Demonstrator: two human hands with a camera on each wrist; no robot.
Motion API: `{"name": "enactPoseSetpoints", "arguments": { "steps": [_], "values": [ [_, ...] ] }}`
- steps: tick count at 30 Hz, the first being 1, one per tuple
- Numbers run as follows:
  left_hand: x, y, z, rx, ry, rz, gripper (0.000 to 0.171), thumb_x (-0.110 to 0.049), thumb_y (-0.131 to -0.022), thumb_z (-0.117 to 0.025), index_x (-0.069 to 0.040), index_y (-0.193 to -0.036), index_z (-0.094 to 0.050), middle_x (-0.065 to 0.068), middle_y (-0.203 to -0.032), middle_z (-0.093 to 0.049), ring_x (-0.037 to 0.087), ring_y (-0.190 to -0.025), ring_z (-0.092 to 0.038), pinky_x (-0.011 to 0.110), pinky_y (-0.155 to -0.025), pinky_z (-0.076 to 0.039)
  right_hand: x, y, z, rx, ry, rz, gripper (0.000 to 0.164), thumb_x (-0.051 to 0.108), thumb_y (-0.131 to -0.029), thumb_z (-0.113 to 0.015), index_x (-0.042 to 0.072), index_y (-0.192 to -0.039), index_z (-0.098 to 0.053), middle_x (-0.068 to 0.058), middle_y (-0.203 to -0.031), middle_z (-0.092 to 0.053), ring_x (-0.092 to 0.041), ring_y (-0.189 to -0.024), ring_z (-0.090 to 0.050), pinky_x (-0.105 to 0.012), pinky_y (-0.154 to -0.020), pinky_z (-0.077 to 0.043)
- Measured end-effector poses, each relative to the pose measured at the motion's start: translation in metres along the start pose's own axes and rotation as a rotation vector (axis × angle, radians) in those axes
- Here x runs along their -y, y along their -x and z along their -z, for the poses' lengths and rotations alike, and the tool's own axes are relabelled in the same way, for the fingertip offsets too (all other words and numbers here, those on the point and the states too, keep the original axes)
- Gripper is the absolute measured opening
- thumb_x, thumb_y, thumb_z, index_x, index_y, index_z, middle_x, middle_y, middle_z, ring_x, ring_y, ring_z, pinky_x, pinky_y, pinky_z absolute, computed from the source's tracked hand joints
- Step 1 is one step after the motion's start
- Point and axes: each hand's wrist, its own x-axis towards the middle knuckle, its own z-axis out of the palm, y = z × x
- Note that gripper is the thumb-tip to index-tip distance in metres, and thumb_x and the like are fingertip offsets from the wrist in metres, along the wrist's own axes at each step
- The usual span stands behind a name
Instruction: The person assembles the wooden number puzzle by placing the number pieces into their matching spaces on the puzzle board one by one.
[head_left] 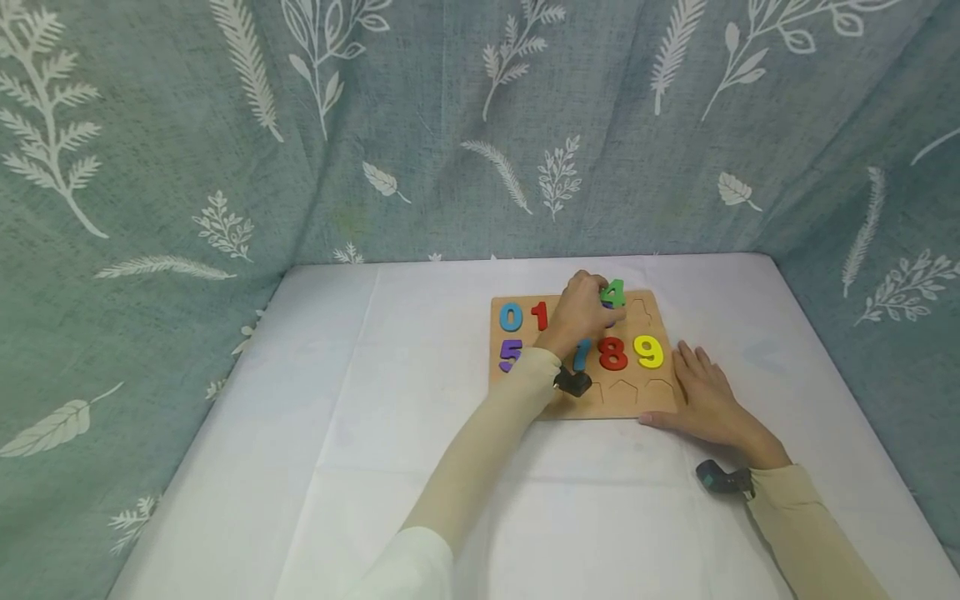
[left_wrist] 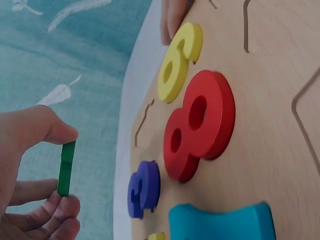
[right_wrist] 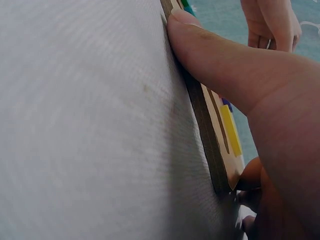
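Between its thumb and fingers my left hand point(head_left: 583, 312) pinches a green number 4 point(head_left: 613, 293), raised over the top right part of the wooden number board point(head_left: 585, 408). The left wrist view shows the green 4 point(left_wrist: 66, 167) edge-on, apart from the board. Below that hand lies a purple 3 point(left_wrist: 152, 182), mostly covered in the head view. My right hand point(head_left: 708, 404) lies at the board's near right corner, thumb along the near edge and fingers by the right side. A recessed outline point(head_left: 640, 312) shows at the board's top right.
On the board sit a blue 0 point(head_left: 504, 317), a red 1 point(head_left: 542, 316), a purple 5 point(head_left: 511, 344), a blue 7 point(head_left: 581, 356), a red 8 point(head_left: 602, 353) and a yellow 9 point(head_left: 657, 352). White cloth point(head_left: 405, 375) covers the table; a leaf-patterned curtain point(head_left: 427, 142) hangs behind.
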Motion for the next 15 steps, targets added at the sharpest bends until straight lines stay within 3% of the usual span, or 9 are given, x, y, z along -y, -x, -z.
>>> {"name": "enactPoseSetpoints", "arguments": {
  "steps": [8,15],
  "values": [
    [-0.006,-0.008,-0.013,0.013,-0.037,0.007,0.05,-0.033,-0.089,-0.078,-0.005,-0.129,-0.069,0.007,-0.12,-0.061,0.012,-0.089,-0.059,0.017,-0.071,-0.051,-0.002,0.001,0.001,-0.003,-0.003,0.012,0.136,0.07,-0.077,-0.077,-0.013,-0.16,-0.009,-0.036,-0.168,0.0,-0.059,-0.155,0.005,-0.078,-0.12,-0.001],
    [-0.009,-0.011,-0.026,-0.002,-0.068,-0.017,0.039,-0.029,-0.088,-0.079,-0.004,-0.117,-0.072,0.006,-0.111,-0.062,0.012,-0.085,-0.057,0.017,-0.068,-0.049,-0.003,0.001,0.002,-0.006,0.002,0.031,0.134,0.07,-0.077,-0.077,-0.013,-0.16,-0.01,-0.036,-0.168,-0.002,-0.059,-0.155,0.004,-0.078,-0.12,-0.003]
  ]
}}
